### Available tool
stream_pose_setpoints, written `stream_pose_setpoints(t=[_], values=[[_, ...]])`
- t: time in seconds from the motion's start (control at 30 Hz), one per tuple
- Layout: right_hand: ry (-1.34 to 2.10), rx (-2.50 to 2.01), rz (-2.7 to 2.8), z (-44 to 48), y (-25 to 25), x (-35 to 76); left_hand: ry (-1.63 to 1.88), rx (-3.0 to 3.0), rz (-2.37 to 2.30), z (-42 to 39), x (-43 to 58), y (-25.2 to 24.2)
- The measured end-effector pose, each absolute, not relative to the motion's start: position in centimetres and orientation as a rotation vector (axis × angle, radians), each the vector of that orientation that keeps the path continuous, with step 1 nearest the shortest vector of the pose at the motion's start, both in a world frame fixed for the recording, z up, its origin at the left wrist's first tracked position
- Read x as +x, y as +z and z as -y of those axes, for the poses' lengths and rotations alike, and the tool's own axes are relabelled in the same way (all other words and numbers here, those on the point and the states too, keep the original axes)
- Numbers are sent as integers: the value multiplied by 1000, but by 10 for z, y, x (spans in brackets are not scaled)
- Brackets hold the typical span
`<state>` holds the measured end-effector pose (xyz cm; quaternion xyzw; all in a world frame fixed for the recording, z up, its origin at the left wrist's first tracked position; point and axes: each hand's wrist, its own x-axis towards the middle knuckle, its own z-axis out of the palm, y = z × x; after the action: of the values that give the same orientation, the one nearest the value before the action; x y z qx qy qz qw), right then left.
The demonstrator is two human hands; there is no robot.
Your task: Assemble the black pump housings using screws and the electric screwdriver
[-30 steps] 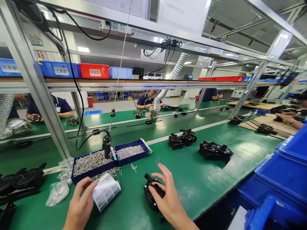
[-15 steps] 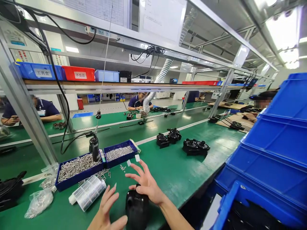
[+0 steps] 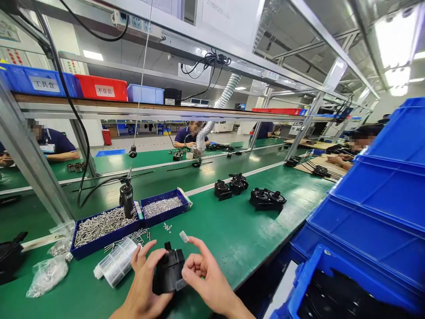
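Note:
My left hand (image 3: 146,279) is closed around a black plastic housing (image 3: 170,268) with a short stub on top, held just over the green bench. At its right side is my right hand (image 3: 207,274), thumb and curled fingers close together against the housing's edge. A small pale sticker label (image 3: 184,236) clings to my outstretched right index fingertip. Another greyish label (image 3: 181,284) shows on the housing's lower right, beside my right thumb. Left of my hands lies a roll of clear labels (image 3: 117,262).
A blue tray of screws (image 3: 78,252) and a blue tray of small nuts (image 3: 162,217) stand behind. An electric screwdriver (image 3: 126,199) hangs over the screws. Black housings (image 3: 267,199) sit farther back. Blue crates (image 3: 375,195) rise at right. Co-workers sit across the bench.
My left hand has taken hold of the housing, which has turned and lifted. My right hand has moved from its top to its right side, its fingers now curled.

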<state>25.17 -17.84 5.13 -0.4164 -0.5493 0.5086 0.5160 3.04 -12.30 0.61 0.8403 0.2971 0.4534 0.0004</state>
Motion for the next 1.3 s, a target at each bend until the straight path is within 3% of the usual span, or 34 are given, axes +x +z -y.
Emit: stream_pose_setpoints(t=[0.8, 1.03, 1.3], values=[[958, -1313, 1385, 186, 48, 228, 1354, 2652, -875, 128, 30, 9], [307, -1348, 1798, 189, 37, 247, 1340, 2661, -851, 126, 30, 10], [591, -1542, 1824, 174, 39, 230, 1491, 2826, -721, 130, 26, 2]])
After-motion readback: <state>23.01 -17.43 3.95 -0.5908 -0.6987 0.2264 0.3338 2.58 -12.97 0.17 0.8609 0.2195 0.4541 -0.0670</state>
